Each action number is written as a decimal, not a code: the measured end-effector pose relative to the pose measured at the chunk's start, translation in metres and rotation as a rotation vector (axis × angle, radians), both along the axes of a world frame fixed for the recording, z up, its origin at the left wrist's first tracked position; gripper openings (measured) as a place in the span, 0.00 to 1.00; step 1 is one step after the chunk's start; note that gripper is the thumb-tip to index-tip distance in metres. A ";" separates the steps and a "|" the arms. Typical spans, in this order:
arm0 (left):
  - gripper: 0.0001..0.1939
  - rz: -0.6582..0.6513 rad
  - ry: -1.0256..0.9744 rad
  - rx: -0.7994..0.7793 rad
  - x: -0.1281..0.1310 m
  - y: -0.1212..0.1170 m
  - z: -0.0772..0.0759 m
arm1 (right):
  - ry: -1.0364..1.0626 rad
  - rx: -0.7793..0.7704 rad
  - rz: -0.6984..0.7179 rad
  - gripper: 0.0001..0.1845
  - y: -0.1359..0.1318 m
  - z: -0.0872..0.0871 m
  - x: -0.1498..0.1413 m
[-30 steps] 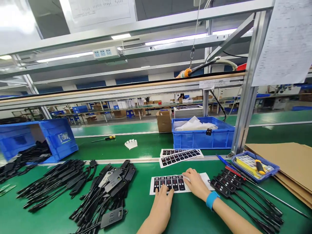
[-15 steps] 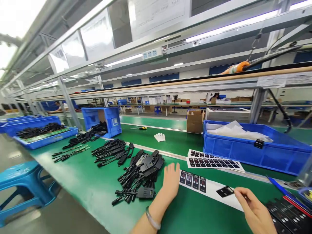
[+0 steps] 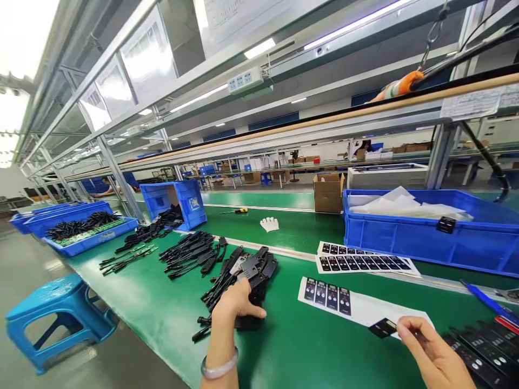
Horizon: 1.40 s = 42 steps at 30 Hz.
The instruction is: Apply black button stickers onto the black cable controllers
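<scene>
My left hand (image 3: 235, 302) reaches over the near edge of a pile of black plastic modules with short cables (image 3: 259, 267). Its thumb is spread away from the fingers, above one module that it partly covers. My right hand (image 3: 430, 346) pinches a black sticker (image 3: 383, 327) with a pale window by one end, between thumb and index finger. Just behind that sticker lies a white backing strip (image 3: 365, 313), which carries several black printed stickers (image 3: 332, 296) at its left end and is bare toward the right.
Beyond the strip lie more sticker sheets (image 3: 360, 262) and a blue bin (image 3: 405, 237) of white sheets. Black modules (image 3: 482, 351) sit at the lower right, near a blue pen-like item (image 3: 486, 300). A white glove (image 3: 270, 224), screwdriver (image 3: 239, 210) and cardboard box (image 3: 328, 193) stand farther back.
My left hand has moved left from the backing strip to the module pile. My right hand still holds the sticker, now a little lower and to the right in view. The view has shifted slightly.
</scene>
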<state>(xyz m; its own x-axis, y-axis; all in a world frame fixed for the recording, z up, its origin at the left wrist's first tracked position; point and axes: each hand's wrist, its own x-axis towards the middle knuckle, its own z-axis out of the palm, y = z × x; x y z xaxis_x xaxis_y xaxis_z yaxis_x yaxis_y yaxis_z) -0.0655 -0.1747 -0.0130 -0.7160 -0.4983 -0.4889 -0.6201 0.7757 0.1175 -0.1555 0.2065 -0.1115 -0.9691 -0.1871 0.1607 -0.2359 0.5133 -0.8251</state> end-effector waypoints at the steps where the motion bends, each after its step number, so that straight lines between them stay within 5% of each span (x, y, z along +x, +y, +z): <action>1: 0.40 -0.039 -0.034 0.021 0.002 0.004 0.003 | 0.017 -0.013 0.003 0.25 -0.002 0.002 0.002; 7: 0.26 -0.141 -0.080 -0.056 -0.010 0.028 0.001 | 0.078 -0.059 0.045 0.23 -0.006 0.005 0.003; 10: 0.08 -0.238 0.121 -0.042 -0.017 0.037 -0.003 | 0.040 -0.100 0.056 0.22 -0.008 0.005 0.005; 13: 0.14 -0.288 0.409 0.098 -0.026 0.054 -0.009 | -0.030 -0.196 0.067 0.21 -0.013 0.013 0.009; 16: 0.23 -0.220 0.567 0.474 -0.034 0.090 -0.021 | -0.085 -0.269 0.050 0.23 -0.020 0.027 0.013; 20: 0.41 0.244 0.558 1.282 -0.034 0.147 -0.039 | -0.155 -0.342 0.037 0.25 -0.023 0.039 0.015; 22: 0.44 0.367 0.450 1.503 -0.028 0.167 -0.044 | -0.182 -0.386 0.043 0.24 -0.023 0.041 0.015; 24: 0.40 0.335 0.361 1.622 -0.021 0.179 -0.048 | -0.192 -0.430 0.050 0.23 -0.021 0.041 0.015; 29: 0.32 0.215 0.312 1.694 -0.009 0.187 -0.050 | -0.243 -0.515 0.046 0.20 -0.021 0.045 0.018; 42: 0.35 0.132 0.192 1.812 -0.002 0.192 -0.052 | -0.308 -0.284 0.106 0.21 -0.032 0.050 0.034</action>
<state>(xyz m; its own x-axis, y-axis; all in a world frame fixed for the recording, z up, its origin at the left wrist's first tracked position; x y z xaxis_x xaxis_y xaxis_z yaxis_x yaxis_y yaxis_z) -0.0678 0.0172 -0.0650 -0.8251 0.4404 -0.3539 -0.5381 -0.4216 0.7298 -0.1212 0.1746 -0.0613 -0.9578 -0.2779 -0.0733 0.0042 0.2415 -0.9704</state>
